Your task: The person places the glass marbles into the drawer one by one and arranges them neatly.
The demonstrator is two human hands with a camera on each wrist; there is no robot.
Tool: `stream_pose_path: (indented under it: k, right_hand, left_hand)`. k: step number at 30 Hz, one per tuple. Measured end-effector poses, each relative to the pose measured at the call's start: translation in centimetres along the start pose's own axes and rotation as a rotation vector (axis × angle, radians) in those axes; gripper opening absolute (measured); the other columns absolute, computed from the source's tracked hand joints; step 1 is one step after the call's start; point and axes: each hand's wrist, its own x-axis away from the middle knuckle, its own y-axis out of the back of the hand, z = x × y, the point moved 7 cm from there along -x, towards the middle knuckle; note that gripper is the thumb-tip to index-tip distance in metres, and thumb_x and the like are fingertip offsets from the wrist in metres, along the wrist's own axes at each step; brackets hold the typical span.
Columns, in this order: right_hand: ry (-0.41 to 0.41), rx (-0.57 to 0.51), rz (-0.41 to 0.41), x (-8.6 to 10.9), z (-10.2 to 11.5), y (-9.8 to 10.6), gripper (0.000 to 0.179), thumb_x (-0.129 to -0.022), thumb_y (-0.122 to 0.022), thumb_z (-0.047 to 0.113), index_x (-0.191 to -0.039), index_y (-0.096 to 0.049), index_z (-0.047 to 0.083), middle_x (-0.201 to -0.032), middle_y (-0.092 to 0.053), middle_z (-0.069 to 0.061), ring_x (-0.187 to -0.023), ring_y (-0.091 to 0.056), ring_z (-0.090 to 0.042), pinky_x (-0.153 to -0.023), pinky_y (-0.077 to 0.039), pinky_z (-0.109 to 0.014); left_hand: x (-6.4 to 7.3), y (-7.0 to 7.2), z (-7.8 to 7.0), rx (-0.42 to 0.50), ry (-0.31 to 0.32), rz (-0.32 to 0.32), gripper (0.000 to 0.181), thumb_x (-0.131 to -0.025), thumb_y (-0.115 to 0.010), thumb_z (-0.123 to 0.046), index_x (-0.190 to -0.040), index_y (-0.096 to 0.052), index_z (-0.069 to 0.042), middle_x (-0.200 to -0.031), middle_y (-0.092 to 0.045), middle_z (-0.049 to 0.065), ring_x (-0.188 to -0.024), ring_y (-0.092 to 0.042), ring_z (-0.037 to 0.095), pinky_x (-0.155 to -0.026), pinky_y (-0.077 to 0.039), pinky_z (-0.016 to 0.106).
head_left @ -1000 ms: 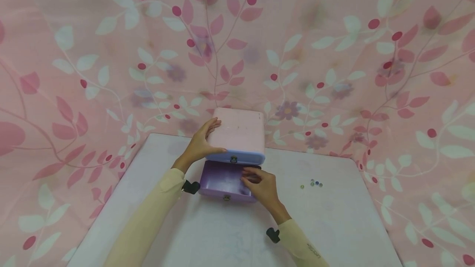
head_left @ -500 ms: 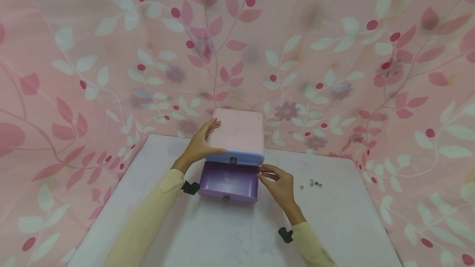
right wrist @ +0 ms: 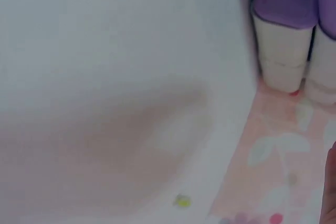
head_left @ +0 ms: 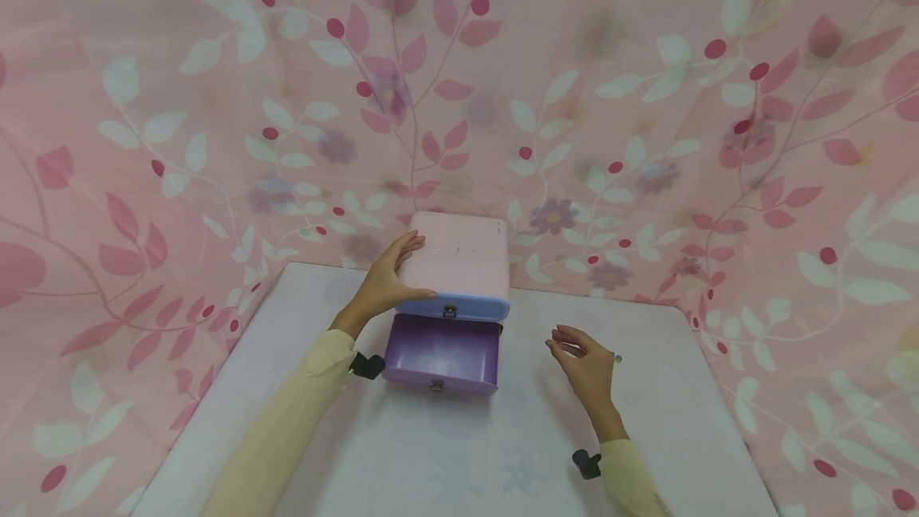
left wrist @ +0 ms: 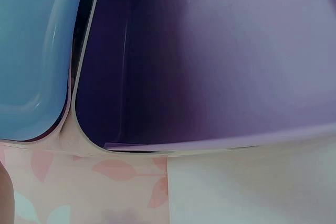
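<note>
A small chest with a pale pink top (head_left: 455, 254) stands at the back of the table, its light blue drawer front (head_left: 459, 306) closed. Below that, a purple drawer (head_left: 441, 349) is pulled out; its inside is bare in the head view and fills much of the left wrist view (left wrist: 236, 51). My left hand (head_left: 388, 278) rests against the chest's left side, thumb along the front edge, fingers at the top. My right hand (head_left: 589, 361) hovers right of the chest, fingers loosely bent, nothing visible between them. Beside it a glass marble (head_left: 618, 358) shows; the hand hides others.
White cloth (head_left: 459, 453) covers the table, with pink leaf-patterned fabric (head_left: 574, 102) behind and at the sides. A yellow-green marble (right wrist: 182, 201) lies on the cloth in the right wrist view. The open drawer juts toward the table's front.
My right hand has moved from inside the purple drawer, past its right edge, out to the right toward the marbles. My left hand and the chest have stayed in place.
</note>
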Motion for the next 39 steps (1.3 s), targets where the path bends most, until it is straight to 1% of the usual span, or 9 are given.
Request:
stream_pose_path:
  k: [5,9,14,20,25,30,33,37,39]
  right_hand:
    - [-0.016,0.051,-0.059,0.2,-2.7,2.0,0.03,-0.073,-0.079,-0.013,-0.102,-0.07,-0.009,-0.092,-0.07,-0.026,-0.081,-0.069,-0.044,-0.074,-0.058,-0.042]
    - [-0.049,0.119,-0.107,0.6,-5.7,3.4,0.029,-0.073,-0.08,-0.011,-0.101,-0.072,-0.008,-0.091,-0.071,-0.023,-0.08,-0.07,-0.041,-0.071,-0.059,-0.03]
    - [-0.144,0.236,-0.116,1.3,-8.5,4.2,0.029,-0.075,-0.08,-0.006,-0.103,-0.071,-0.008,-0.092,-0.073,-0.019,-0.081,-0.071,-0.036,-0.071,-0.056,-0.016]
    - [-0.243,0.308,-0.12,2.1,-11.4,5.0,0.031,-0.076,-0.079,-0.007,-0.106,-0.071,-0.006,-0.094,-0.073,-0.018,-0.085,-0.071,-0.034,-0.075,-0.056,-0.018]
    - [-0.288,0.35,-0.109,2.5,-12.4,5.4,0.033,-0.078,-0.077,-0.004,-0.11,-0.07,-0.005,-0.099,-0.072,-0.018,-0.088,-0.071,-0.034,-0.075,-0.056,-0.018]
    - [-0.319,0.398,-0.097,2.9,-13.3,5.6,0.032,-0.079,-0.077,0.0,-0.111,-0.071,-0.002,-0.1,-0.072,-0.017,-0.088,-0.071,-0.033,-0.073,-0.053,-0.011]
    - [-0.339,0.43,-0.082,3.2,-14.0,5.7,0.032,-0.079,-0.078,0.002,-0.11,-0.071,-0.001,-0.1,-0.073,-0.016,-0.088,-0.071,-0.032,-0.069,-0.048,-0.003]
    - [-0.363,0.448,-0.064,3.2,-14.3,5.6,0.032,-0.08,-0.078,0.004,-0.111,-0.071,-0.001,-0.1,-0.073,-0.016,-0.088,-0.071,-0.03,-0.072,-0.054,-0.013]
    - [-0.366,0.453,-0.058,3.1,-14.3,5.5,0.031,-0.081,-0.078,0.004,-0.111,-0.071,-0.001,-0.1,-0.073,-0.015,-0.089,-0.071,-0.03,-0.079,-0.058,-0.028]
  left_hand:
    - [0.3,0.0,-2.0,0.018,-0.021,0.012,0.112,-0.065,-0.093,-0.016,-0.153,-0.026,-0.003,-0.15,-0.041,0.015,-0.139,-0.036,0.027,-0.118,-0.024,0.043]
    - [0.4,0.1,-3.4,0.012,-0.029,0.026,0.109,-0.066,-0.092,-0.013,-0.152,-0.026,0.001,-0.148,-0.04,0.02,-0.138,-0.036,0.032,-0.117,-0.025,0.045]
    - [0.5,0.2,-3.5,0.009,-0.016,0.028,0.109,-0.066,-0.092,-0.012,-0.152,-0.026,-0.002,-0.148,-0.04,0.021,-0.138,-0.036,0.033,-0.117,-0.026,0.044]
    - [0.4,0.2,-3.6,0.011,-0.029,0.02,0.109,-0.065,-0.093,-0.013,-0.151,-0.027,0.001,-0.148,-0.041,0.022,-0.137,-0.037,0.034,-0.116,-0.027,0.043]
    - [0.4,0.1,-3.6,0.014,-0.029,0.021,0.109,-0.066,-0.092,-0.014,-0.151,-0.027,0.0,-0.148,-0.04,0.021,-0.138,-0.036,0.034,-0.117,-0.026,0.044]
    - [0.4,0.1,-2.9,0.012,-0.022,0.019,0.11,-0.066,-0.093,-0.018,-0.152,-0.027,-0.002,-0.149,-0.041,0.019,-0.138,-0.037,0.03,-0.117,-0.026,0.042]
    - [0.4,0.0,-2.9,0.01,-0.021,0.021,0.11,-0.066,-0.093,-0.018,-0.152,-0.026,0.0,-0.149,-0.041,0.019,-0.138,-0.037,0.031,-0.117,-0.026,0.043]
    - [0.4,0.1,-3.5,0.007,-0.026,0.027,0.109,-0.066,-0.092,-0.015,-0.151,-0.026,0.001,-0.149,-0.04,0.021,-0.138,-0.036,0.034,-0.116,-0.026,0.046]
    - [0.4,0.1,-3.5,0.007,-0.023,0.027,0.109,-0.066,-0.092,-0.015,-0.152,-0.026,0.0,-0.149,-0.04,0.02,-0.138,-0.037,0.033,-0.116,-0.027,0.046]
